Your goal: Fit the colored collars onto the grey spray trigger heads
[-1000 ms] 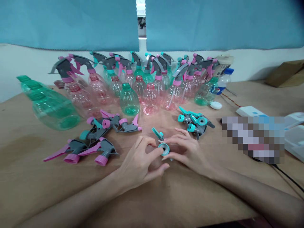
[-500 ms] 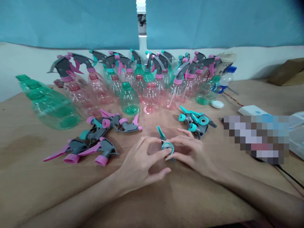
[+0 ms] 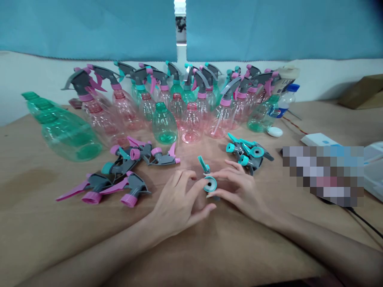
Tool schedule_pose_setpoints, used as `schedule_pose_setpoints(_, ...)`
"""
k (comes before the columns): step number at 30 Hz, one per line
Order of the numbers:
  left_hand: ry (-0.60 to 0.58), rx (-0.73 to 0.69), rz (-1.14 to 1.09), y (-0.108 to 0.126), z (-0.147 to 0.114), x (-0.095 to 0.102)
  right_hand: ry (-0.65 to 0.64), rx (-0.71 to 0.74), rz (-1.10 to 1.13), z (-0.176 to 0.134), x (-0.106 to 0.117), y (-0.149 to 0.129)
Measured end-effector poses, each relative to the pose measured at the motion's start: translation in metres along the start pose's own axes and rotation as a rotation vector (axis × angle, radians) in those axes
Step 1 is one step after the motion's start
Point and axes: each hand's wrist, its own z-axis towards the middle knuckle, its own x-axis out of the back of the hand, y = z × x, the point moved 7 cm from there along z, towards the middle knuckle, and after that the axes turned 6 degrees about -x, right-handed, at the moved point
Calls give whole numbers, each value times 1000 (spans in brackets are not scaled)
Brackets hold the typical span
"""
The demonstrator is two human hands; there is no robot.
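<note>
A grey and turquoise trigger spray head [image 3: 210, 184] is held low over the table's middle, its round collar facing me with a dark hole in the centre. My right hand [image 3: 241, 185] grips it from the right, thumb below and fingers above. From the left, my left hand [image 3: 179, 195] touches the collar's edge with the index fingertip; its thumb stretches out apart from the piece. Loose turquoise spray heads [image 3: 251, 153] lie beyond my right hand. Several spray heads [image 3: 131, 191], mostly with pink collars, lie left of my left hand.
Green and pink bottles stand in rows at the back, some topless like the pink bottle [image 3: 191, 123]. Green bottles [image 3: 70, 133] lean at far left. A white oval object [image 3: 274, 131], a blue-capped bottle [image 3: 285, 101], a blurred-out item [image 3: 323, 175] and a cardboard box [image 3: 362, 91] are right.
My left index finger has moved from over the collar's opening to its left edge, baring the central hole. My right hand keeps its hold. The view has shifted slightly.
</note>
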Motion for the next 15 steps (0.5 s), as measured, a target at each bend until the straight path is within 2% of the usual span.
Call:
schedule_pose_setpoints(8,-5,-28,-128,4,0,-1,0,71,-47,0,-1,-6)
schedule_pose_setpoints(15,-30,-27,-217,5,3,2,-13,52,-42,-2,-2,0)
